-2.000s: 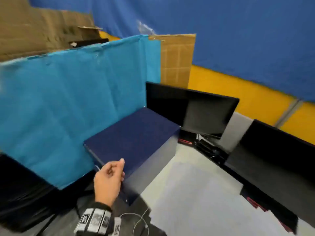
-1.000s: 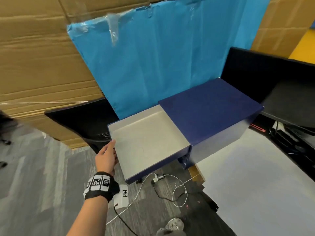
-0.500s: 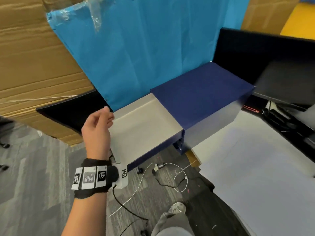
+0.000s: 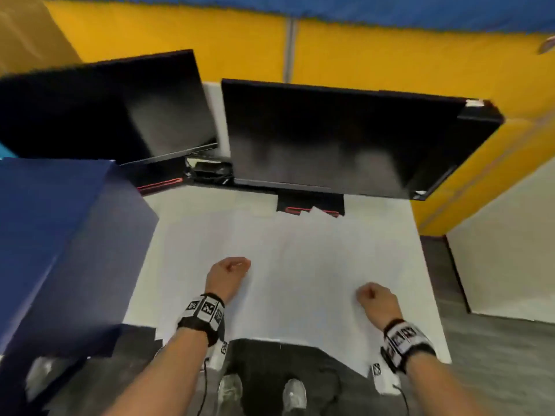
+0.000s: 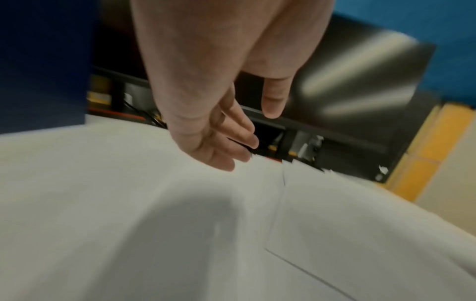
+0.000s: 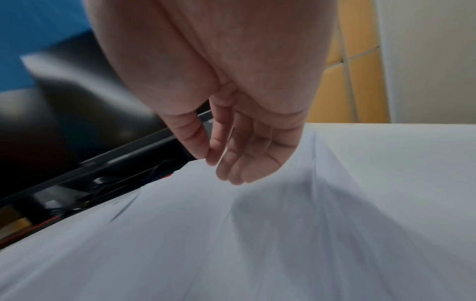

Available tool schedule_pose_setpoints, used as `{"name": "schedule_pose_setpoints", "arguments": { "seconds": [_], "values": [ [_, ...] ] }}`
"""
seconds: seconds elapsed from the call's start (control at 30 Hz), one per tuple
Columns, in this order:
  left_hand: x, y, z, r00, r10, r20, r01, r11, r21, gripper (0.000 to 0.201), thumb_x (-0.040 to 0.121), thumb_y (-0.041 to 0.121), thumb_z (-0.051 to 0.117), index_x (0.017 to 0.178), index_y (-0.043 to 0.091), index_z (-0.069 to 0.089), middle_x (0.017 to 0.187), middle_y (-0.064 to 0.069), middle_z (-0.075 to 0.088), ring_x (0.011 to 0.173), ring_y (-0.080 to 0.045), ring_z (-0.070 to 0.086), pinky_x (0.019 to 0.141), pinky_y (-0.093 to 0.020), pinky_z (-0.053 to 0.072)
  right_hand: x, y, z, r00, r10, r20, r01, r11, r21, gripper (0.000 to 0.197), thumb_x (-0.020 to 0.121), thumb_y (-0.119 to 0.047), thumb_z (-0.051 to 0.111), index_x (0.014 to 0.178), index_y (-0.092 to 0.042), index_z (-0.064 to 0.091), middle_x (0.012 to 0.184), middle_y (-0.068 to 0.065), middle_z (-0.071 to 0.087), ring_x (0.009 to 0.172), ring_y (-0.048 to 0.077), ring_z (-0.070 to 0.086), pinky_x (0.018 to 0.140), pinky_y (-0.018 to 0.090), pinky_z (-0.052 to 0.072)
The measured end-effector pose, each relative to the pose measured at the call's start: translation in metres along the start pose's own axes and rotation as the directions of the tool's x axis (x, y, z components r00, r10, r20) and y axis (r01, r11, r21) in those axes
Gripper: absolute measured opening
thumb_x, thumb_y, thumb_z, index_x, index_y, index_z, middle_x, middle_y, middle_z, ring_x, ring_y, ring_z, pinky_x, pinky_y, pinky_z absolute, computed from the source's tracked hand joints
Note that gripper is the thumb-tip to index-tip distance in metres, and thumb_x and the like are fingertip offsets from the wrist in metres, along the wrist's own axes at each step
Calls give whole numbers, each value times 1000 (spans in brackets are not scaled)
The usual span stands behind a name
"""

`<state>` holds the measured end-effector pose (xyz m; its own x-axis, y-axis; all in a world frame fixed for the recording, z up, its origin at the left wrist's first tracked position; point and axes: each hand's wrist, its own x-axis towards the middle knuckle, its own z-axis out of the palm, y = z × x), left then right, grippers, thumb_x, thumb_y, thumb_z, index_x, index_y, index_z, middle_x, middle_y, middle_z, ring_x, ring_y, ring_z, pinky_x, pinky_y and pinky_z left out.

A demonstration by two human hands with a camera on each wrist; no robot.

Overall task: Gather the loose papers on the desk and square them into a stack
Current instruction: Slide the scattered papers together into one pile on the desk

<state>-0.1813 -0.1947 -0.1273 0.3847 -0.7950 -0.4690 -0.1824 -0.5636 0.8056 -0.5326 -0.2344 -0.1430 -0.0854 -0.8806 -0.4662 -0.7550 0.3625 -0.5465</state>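
Observation:
Several loose white papers (image 4: pixel 300 253) lie overlapping across the white desk (image 4: pixel 186 205), their far corners reaching the monitor base. My left hand (image 4: pixel 237 265) hovers just above the papers' left part, its fingers loosely curled and holding nothing. Over the right part my right hand (image 4: pixel 368 292) hangs the same way. In the left wrist view the left hand (image 5: pixel 253 132) hangs relaxed above the sheets (image 5: pixel 360 224). The right wrist view shows the right hand (image 6: pixel 216 163) with drooping fingers above the papers (image 6: pixel 206 244), touching none that I can see.
Two black monitors (image 4: pixel 114 106) (image 4: pixel 345 136) stand along the desk's far edge before a yellow wall. A tall dark blue cabinet (image 4: pixel 54 235) borders the desk on the left. The desk's right edge (image 4: pixel 426 280) drops to grey floor.
The view has swung from the blue cabinet's open drawer to the desk. My left hand has left the drawer and now hangs over the papers; my right hand has come into view.

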Motion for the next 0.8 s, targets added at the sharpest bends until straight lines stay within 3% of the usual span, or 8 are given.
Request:
{"name": "schedule_pose_setpoints", "arguments": {
  "seconds": [0.07,0.17,0.3,0.43,0.5,0.6,0.7,0.8],
  "values": [
    [24,1,33,998,-19,65,12,994,109,20,80,44,71,95,31,73,102,-5,76,100,-26,71,96,-42,54,20,-5,-6,998,50,-44,-49,998,33,19,94,-21,56,101,-11,70,103,12,71,104,32,65,82,25,44],
    [48,7,67,993,-40,108,17,978,206,36,86,41,71,115,22,71,111,-2,73,100,-22,67,91,-30,50,46,-10,-7,997,77,-31,-75,995,66,24,95,-22,52,108,-10,68,108,10,70,105,31,64,87,31,48],
    [72,12,91,993,-42,110,5,949,314,41,91,38,66,127,19,64,95,7,63,90,-17,59,85,-25,43,83,4,-11,968,194,-157,-186,981,63,35,91,-26,58,124,-13,59,126,14,58,120,32,53,99,39,46],
    [89,13,106,993,-46,111,-2,917,398,47,88,47,66,126,21,62,97,5,67,91,-17,63,85,-26,47,110,22,-28,700,642,-314,-620,764,180,66,83,-41,63,135,-5,41,137,20,38,125,38,39,101,46,37],
    [93,8,116,994,-29,105,-19,905,426,45,87,49,65,124,23,60,94,5,67,91,-17,64,85,-28,50,123,19,-30,651,702,-289,-654,712,256,68,83,-41,63,132,0,40,137,21,36,125,38,39,101,44,36],
    [89,5,130,991,23,135,-86,871,484,37,92,39,58,125,21,59,94,2,68,92,-18,64,87,-30,50,139,1,-20,777,585,-230,-542,809,228,68,85,-39,61,137,-2,38,138,22,38,124,41,43,102,44,38],
    [84,8,130,987,63,151,-135,836,532,40,97,32,55,133,15,56,110,-4,67,104,-22,63,95,-32,48,146,-7,-6,940,330,-84,-302,922,241,78,71,-47,56,143,-20,40,134,17,51,118,38,53,101,47,47],
    [77,11,111,992,80,93,-118,835,537,37,95,38,57,127,18,58,102,3,64,92,-14,56,85,-23,41,128,-1,-8,961,253,-110,-232,958,171,79,83,-42,59,153,-22,29,142,14,44,128,40,43,107,49,40]
  ]
}}
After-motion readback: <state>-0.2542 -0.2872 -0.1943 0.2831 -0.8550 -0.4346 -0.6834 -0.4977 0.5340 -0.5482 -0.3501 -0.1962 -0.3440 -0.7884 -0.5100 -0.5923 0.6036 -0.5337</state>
